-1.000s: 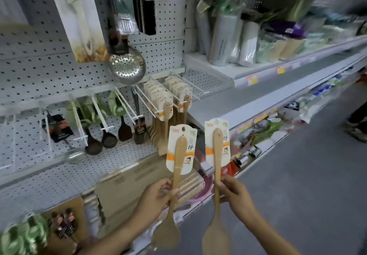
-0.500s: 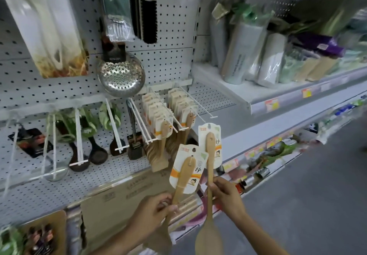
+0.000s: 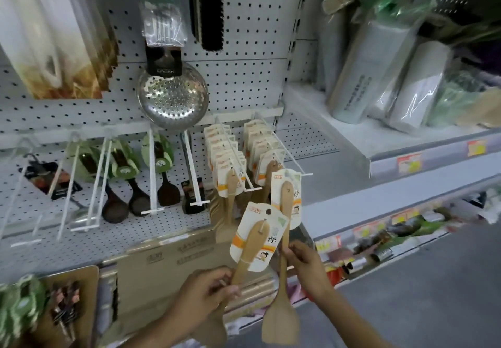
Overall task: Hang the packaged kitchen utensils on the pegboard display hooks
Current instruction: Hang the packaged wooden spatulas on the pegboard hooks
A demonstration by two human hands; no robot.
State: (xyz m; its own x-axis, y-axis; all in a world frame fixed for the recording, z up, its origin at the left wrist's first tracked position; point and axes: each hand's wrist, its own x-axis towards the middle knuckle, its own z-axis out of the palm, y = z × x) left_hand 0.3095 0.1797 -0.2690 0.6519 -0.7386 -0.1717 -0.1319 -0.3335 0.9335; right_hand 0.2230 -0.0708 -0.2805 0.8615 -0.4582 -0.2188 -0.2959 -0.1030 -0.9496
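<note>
**Two carded spatulas held below the pegboard hooks**

While both hands stay low in the view, each grips one wooden spatula by its handle. The left hand (image 3: 202, 294) curls its fingers round the handle of the left spatula (image 3: 250, 250), which tilts up and to the right, its card (image 3: 257, 236) lying below the hooks. The right hand (image 3: 307, 267) pinches the handle of the right spatula (image 3: 283, 261), which stands nearly upright with its blade hanging down; its card (image 3: 286, 198) reaches just beside the tip of the right hook (image 3: 282, 147), and whether it touches the hook cannot be told. The two cards overlap, the left one in front. Behind them, two hooks on the pegboard (image 3: 244, 36) carry rows of the same carded spatulas (image 3: 225, 155). Left of these hooks hang dark spoons (image 3: 138, 198) in green packs, and above them a perforated steel skimmer (image 3: 173, 95) and a black brush (image 3: 212, 14). Right of the hooks, a shelf (image 3: 379, 141) bears wrapped rolls (image 3: 371, 71).
</note>
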